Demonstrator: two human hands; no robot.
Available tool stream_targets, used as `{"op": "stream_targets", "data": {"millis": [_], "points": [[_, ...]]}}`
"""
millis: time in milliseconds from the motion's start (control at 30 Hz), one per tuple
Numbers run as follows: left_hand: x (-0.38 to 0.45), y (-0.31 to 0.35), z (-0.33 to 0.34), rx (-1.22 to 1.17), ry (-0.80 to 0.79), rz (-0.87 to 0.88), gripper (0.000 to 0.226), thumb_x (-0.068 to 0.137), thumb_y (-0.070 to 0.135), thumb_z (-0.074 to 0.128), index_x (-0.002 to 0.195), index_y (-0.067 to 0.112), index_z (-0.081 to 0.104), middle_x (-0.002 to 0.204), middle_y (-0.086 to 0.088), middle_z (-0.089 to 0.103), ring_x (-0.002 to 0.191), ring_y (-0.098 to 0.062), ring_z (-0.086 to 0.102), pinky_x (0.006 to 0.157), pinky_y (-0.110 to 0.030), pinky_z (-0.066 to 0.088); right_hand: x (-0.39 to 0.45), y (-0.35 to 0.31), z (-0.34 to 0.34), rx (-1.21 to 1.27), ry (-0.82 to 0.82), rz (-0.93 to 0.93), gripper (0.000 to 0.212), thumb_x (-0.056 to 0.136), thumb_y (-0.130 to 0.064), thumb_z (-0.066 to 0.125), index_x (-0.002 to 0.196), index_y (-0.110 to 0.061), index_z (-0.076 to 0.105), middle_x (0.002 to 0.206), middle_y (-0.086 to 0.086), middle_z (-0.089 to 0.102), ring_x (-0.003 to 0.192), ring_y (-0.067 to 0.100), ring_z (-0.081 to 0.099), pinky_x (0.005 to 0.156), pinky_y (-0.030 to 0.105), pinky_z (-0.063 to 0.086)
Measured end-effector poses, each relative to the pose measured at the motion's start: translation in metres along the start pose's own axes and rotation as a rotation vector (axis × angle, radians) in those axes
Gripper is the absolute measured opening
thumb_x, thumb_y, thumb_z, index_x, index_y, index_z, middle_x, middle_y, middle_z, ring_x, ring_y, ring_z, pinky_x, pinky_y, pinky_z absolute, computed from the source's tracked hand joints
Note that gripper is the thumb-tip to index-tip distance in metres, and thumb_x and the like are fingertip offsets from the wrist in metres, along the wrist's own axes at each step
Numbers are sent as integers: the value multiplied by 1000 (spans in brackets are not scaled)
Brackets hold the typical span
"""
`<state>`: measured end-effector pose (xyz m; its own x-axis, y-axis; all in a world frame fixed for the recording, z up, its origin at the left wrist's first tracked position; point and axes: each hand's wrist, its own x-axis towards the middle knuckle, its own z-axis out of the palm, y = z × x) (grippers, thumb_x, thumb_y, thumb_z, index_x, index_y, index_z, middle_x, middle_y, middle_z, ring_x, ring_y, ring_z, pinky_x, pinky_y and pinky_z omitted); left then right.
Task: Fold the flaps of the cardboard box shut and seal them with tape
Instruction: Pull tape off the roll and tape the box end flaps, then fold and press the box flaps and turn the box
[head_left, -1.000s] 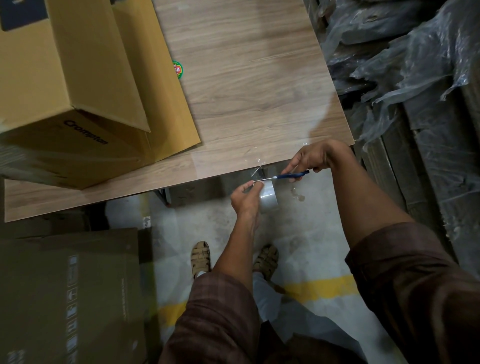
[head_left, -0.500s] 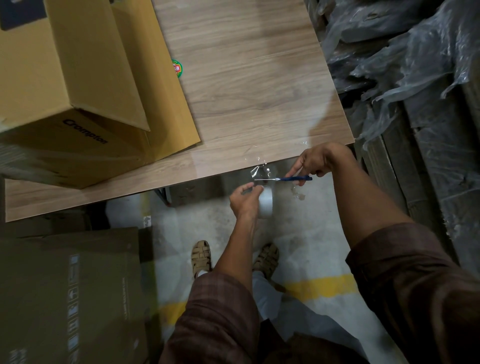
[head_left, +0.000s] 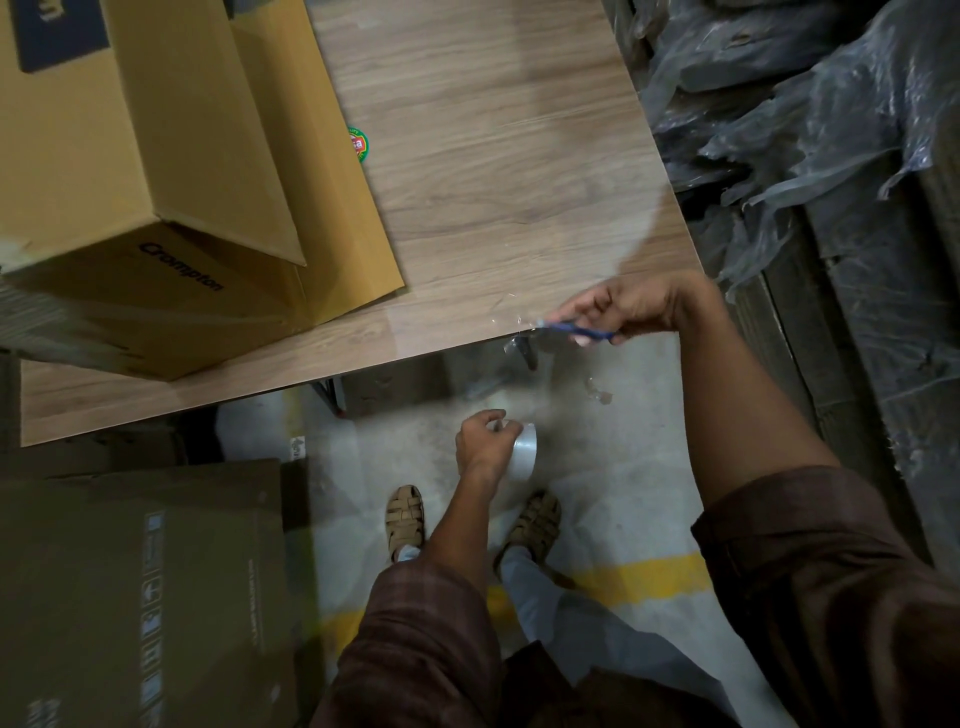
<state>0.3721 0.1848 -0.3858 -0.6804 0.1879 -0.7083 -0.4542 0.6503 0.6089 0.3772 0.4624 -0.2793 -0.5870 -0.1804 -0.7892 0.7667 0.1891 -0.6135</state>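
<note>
A brown cardboard box (head_left: 130, 208) printed "Crompton" lies on the wooden table (head_left: 493, 182) at the left, one flap (head_left: 322, 218) spread flat on the tabletop. My left hand (head_left: 483, 441) holds a roll of clear tape (head_left: 522, 452) below the table edge, over the floor. My right hand (head_left: 623, 306) grips a blue-handled cutting tool (head_left: 582, 330) at the table's front edge. A crumpled piece of clear tape (head_left: 519, 343) hangs at the tool's tip.
A round green and red sticker (head_left: 358, 144) lies on the table beside the flap. A dark flat carton (head_left: 140, 597) stands on the floor at lower left. Plastic-wrapped goods (head_left: 805, 130) pile up to the right. My sandalled feet (head_left: 467, 519) stand near a yellow floor line (head_left: 639, 577).
My left hand has dropped down and away from the table edge with the roll. My right hand has lifted to the table's edge with the tool, the tape piece now hanging from it.
</note>
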Motion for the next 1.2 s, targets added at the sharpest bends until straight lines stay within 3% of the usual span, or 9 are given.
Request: {"op": "stream_targets", "data": {"millis": [167, 267, 433, 600, 733, 833, 933, 1067, 1200], "points": [[-1, 3, -5, 255, -23, 119, 15, 83, 28, 73, 97, 25, 75, 109, -1, 73, 101, -22, 67, 80, -26, 48, 33, -18, 4, 223, 794, -30, 37, 86, -18, 75, 121, -28, 70, 81, 5, 63, 58, 15, 49, 50, 25, 41], [-2, 6, -5, 348, -20, 183, 6, 86, 29, 70, 90, 27, 73, 105, 2, 73, 101, -23, 66, 77, -26, 46, 48, -20, 7, 200, 1085, 73, 41, 73, -35, 82, 111, -21, 74, 100, 9, 71, 78, 22, 67, 75, 34, 59], [4, 20, -8, 368, -55, 278, 15, 84, 31, 72, 97, 28, 78, 106, 2, 75, 102, -19, 67, 83, -28, 50, 52, -36, 12, 99, 1274, 117, 35, 75, -23, 82, 105, -8, 70, 109, 12, 68, 101, 30, 65, 75, 29, 46], [6, 61, -15, -54, 25, 343, 10, 78, 18, 84, 86, 13, 81, 77, 1, 75, 67, -2, 67, 70, -24, 52, 51, -44, 14, 68, 1253, 112, 26, 74, -17, 82, 91, -3, 67, 102, 15, 67, 94, 33, 66, 67, 27, 40], [3, 103, -20, -306, -12, 394, 8, 78, 12, 84, 80, 11, 77, 69, -1, 73, 58, -6, 61, 63, -23, 48, 46, -41, 28, 268, 1405, 70, 18, 85, -18, 62, 96, -12, 75, 102, 14, 72, 95, 36, 66, 74, 31, 48], [8, 139, -28, -460, 29, 464, 18, 80, 8, 83, 95, 9, 73, 54, 9, 59, 44, 3, 44, 48, -14, 35, 49, -24, 39, 472, 1246, 191, 42, 78, -50, 64, 92, -11, 71, 97, 10, 73, 85, 33, 69, 69, 33, 52], [27, 173, -43, -446, 118, 576, 37, 75, 22, 86, 108, 21, 69, 62, 3, 56, 50, -5, 43, 56, -20, 37, 47, -13, 49, 521, 863, 275, 51, 81, -63, 69, 77, -12, 62, 70, 6, 69, 50, 15, 59, 45, 22, 44], [48, 200, -56, -41, 201, 668, 73, 71, 25, 84, 137, 29, 53, 73, 4, 61, 69, -14, 57, 73, -34, 52, 36, -23, 53, 338, 444, 440, 53, 88, -60, 64, 79, -9, 55, 73, 6, 62, 61, 14, 61, 49, 21, 49], [62, 196, -60, 383, 185, 666, 106, 80, 8, 74, 159, 33, 9, 105, -7, 68, 93, -34, 65, 83, -46, 53, 51, -21, 60, 269, 335, 485, 39, 93, -47, 66, 81, -13, 54, 77, 2, 60, 66, 12, 60, 57, 18, 48]]}}
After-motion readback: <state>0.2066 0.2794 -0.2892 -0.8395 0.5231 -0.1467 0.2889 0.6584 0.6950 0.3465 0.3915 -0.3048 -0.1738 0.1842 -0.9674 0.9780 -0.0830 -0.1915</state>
